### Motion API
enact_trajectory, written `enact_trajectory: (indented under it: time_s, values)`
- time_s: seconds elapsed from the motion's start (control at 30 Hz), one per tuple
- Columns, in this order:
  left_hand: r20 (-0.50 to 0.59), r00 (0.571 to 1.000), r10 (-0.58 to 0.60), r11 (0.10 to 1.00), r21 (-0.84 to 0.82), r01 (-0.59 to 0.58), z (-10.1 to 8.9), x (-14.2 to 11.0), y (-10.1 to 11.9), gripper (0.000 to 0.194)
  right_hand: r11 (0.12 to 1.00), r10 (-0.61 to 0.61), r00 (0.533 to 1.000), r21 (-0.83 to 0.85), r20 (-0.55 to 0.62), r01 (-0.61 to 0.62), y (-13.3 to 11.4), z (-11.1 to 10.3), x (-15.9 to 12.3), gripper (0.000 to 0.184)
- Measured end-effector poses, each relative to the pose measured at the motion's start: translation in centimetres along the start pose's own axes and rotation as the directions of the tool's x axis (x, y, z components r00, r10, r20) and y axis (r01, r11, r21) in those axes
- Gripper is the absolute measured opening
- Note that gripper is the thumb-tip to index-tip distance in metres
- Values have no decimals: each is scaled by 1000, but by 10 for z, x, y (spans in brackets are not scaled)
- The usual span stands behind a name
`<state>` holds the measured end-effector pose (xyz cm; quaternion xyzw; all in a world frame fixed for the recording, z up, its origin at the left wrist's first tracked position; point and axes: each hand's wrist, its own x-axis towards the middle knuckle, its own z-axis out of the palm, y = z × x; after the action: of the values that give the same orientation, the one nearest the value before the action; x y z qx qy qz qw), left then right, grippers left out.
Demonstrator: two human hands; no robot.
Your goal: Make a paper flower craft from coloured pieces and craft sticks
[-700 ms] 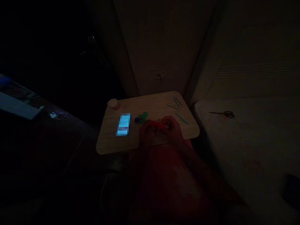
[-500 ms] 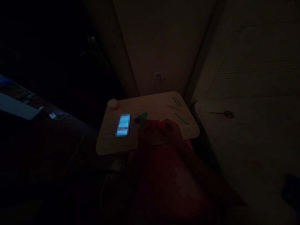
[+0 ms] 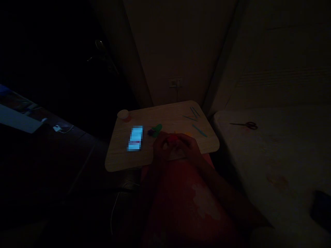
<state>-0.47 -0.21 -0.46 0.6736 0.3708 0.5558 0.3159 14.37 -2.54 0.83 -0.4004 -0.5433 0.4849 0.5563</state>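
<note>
Two hands of yours meet over the table, about midway along its near edge, fingers curled in toward each other. Your left hand and your right hand both grip the red piece, which sits between your fingertips, partly hidden by them. It's too dark to tell its full shape, or which fingertips bear on it.

The step in hand looks like pressing or shaping that piece. The next move, I'd judge, calls for a light, even pinch, one hand steadying while the other works, so the piece doesn't squash.

Just beyond your left hand lie the green piece and the dark purple piece, touching or nearly so. The yellow piece shows just past your right hand. Toward the right edge lies the thick blue stick, with thinner sticks nearer the far right corner. The cup stands by the far left corner, and the phone lies nearer the left edge, clear of your left hand.
</note>
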Motion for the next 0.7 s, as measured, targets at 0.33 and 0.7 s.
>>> enact_trajectory:
  time_s: [0.33, 0.7]
  values:
    - [41, 997, 66, 998, -24, -65, -5, -5, 4, 31, 996, 72, 997, -48, -42, -74, 5, -4, 3, 31]
    - [193, 978, 84, 996, 2, -86, -6, -2, 11, 36, 976, -101, 995, -196, 1, 99, -9, -2, -6, 32]
